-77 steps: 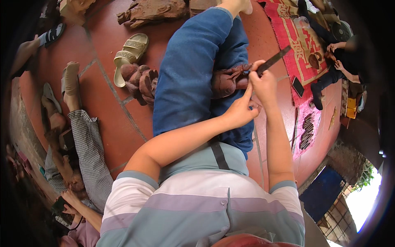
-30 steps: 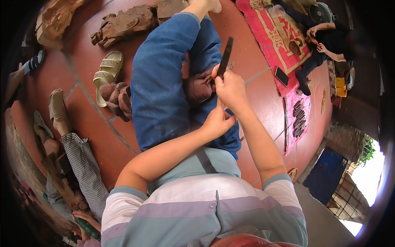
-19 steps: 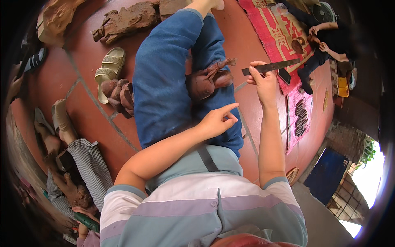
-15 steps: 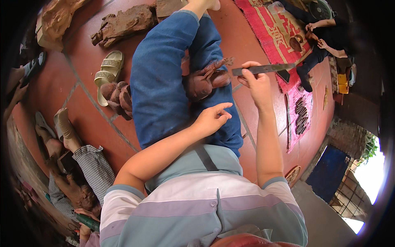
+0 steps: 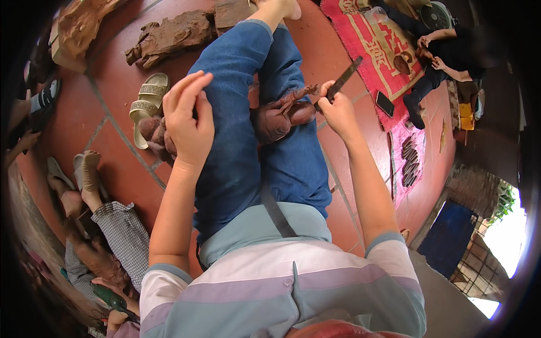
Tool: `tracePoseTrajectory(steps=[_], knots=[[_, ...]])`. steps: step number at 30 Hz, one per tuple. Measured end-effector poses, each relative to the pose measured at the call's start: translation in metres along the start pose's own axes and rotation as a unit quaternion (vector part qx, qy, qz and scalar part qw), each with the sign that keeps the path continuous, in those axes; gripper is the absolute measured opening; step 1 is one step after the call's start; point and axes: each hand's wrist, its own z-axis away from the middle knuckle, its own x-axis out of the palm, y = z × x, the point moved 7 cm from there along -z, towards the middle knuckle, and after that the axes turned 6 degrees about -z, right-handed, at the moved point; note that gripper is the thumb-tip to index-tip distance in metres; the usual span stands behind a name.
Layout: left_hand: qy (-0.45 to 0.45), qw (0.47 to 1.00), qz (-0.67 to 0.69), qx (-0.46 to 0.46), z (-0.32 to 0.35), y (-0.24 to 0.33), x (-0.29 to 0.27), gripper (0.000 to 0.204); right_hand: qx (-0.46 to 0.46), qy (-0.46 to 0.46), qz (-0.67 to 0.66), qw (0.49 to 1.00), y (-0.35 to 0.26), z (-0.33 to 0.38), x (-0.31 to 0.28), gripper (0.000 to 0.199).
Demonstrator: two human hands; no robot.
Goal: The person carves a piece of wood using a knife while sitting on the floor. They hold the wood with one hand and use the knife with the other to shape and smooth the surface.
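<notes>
Right hand (image 5: 340, 112) holds flat dark tool (image 5: 346, 75) beside brown carving (image 5: 275, 125) on jeans (image 5: 228, 132); left hand (image 5: 190, 127) raised near left thigh.
Right fingers pinch tool; left fingers nearly together, thumb apart. Left hand partly blocks lumpy brown piece (image 5: 151, 129); can't tell if it joins carving under the leg. Sandal (image 5: 153, 90) partly hidden behind lumps, rough log (image 5: 169, 36) beyond. Right side: woven mat (image 5: 369, 63), phone (image 5: 385, 104) at its edge, pink cloth (image 5: 401, 188) with thin dark rods (image 5: 411, 162). Carving smooth, rounded, one knobbly strip.

Beige footwear (image 5: 154, 89) on tiled floor (image 5: 125, 174); phone (image 5: 385, 104) on red patterned mat (image 5: 378, 63).
</notes>
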Motion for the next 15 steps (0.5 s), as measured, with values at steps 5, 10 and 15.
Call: tracePoseTrajectory(steps=[5, 10, 15], knots=[[0.011, 0.997, -0.033, 0.073, 0.005, 0.007, 0.006, 0.027, -0.013, -0.018, 0.028, 0.999, -0.038, 0.021, 0.026, 0.005], [-0.018, 0.996, -0.042, 0.076, 0.004, 0.001, 0.005, 0.019, -0.016, -0.067, 0.092, 0.993, -0.039, 0.011, 0.035, 0.008], [0.002, 0.997, -0.021, 0.077, 0.004, 0.001, 0.006, 0.026, 0.009, -0.062, 0.036, 0.997, -0.021, -0.001, 0.024, 0.006]])
